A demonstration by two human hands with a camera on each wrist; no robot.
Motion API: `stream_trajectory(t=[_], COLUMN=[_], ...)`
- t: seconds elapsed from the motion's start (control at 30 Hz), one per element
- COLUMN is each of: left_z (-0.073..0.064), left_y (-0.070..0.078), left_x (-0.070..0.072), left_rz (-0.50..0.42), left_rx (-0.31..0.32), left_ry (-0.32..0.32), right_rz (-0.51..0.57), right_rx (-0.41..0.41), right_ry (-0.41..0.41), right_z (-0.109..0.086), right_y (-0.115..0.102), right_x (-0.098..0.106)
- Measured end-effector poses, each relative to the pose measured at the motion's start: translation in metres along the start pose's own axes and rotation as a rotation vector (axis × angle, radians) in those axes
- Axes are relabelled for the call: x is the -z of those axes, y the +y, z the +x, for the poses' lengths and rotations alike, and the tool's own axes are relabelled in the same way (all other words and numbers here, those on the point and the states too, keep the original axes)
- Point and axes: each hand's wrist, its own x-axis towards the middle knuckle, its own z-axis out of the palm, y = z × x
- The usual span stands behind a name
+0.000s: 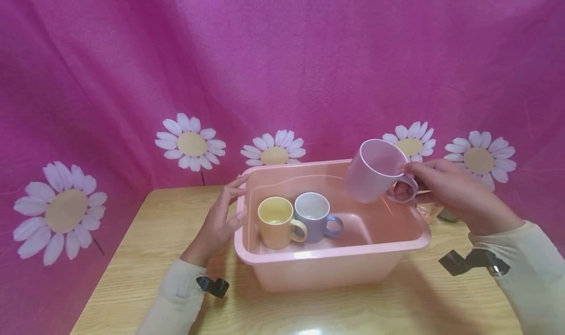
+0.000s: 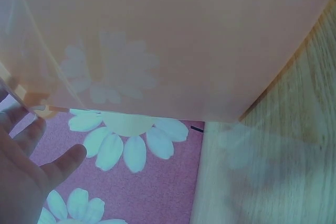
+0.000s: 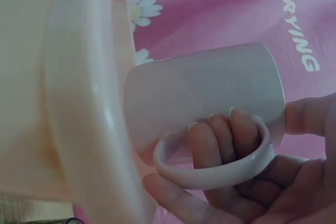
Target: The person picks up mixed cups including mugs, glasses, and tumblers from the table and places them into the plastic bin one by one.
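1. The right hand (image 1: 456, 193) curls its fingers through the handle (image 3: 226, 178) of the pink mug (image 1: 368, 180), thumb at the rim.
2. The mug looks stiff, fairly light, smooth enough to slip and perhaps breakable; the handle, steadied by the thumb, seems the surest hold.
3. Its body lies left of those fingers, tilted, above the right part of the tub (image 1: 333, 253).
4. The left hand (image 1: 216, 224) has relaxed, extended fingers at the tub's left edge; whether every fingertip touches is hard to tell.
5. Inside, the yellow mug (image 1: 274, 233) and blue mug (image 1: 311, 227) stand upright.
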Motion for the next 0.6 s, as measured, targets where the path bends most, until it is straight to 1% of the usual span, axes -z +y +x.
stream_trajectory(t=[0.1,0.2,0.4,0.6], left_z=[0.000,0.000,0.000,0.000], left_y=[0.001,0.001,0.000,0.000], left_x=[0.000,0.000,0.000,0.000], left_rz=[-0.006,-0.009,0.004,0.013], left_rx=[0.009,-0.001,-0.004,-0.010], left_ry=[0.001,0.003,0.003,0.011], right_rz=[0.007,0.007,-0.040,-0.092], right_rx=[0.017,0.034,-0.005,-0.009], right_ry=[-0.001,0.000,0.013,0.019], right_z=[0.003,0.007,0.013,0.018], right_y=[-0.001,0.000,0.000,-0.001], right_x=[-0.005,-0.011,-0.018,-0.024])
